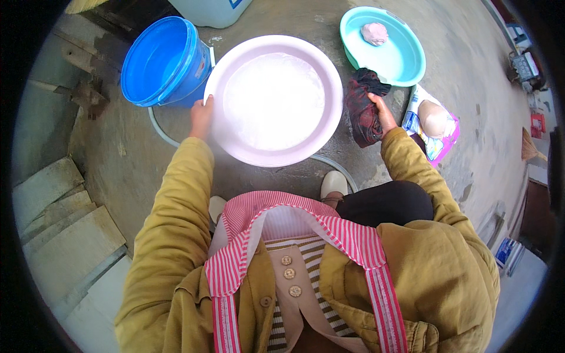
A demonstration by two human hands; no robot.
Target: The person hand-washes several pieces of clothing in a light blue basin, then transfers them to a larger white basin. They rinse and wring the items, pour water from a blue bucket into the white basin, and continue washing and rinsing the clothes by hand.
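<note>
A wide pale pink basin (276, 159) with whitish, glaring contents stands in front of me. My left hand (202, 117) grips its left rim. To the right of the basin, my right hand (383, 114) holds a bunched dark cloth with a red pattern (363, 117). The cloth's upper end touches or overlaps the near rim of a turquoise basin (415, 66), where a crumpled pale pink cloth (374, 34) lies. A blue plastic bucket (154, 61) stands left of the pink basin, tilted in this view.
A printed plastic bag (446, 139) with a beige object (432, 119) on it lies right of my right hand. A hose (337, 165) runs beneath the pink basin near my shoe. A translucent container (209, 11) stands beyond the bucket. Flat slabs (75, 238) lie at lower left.
</note>
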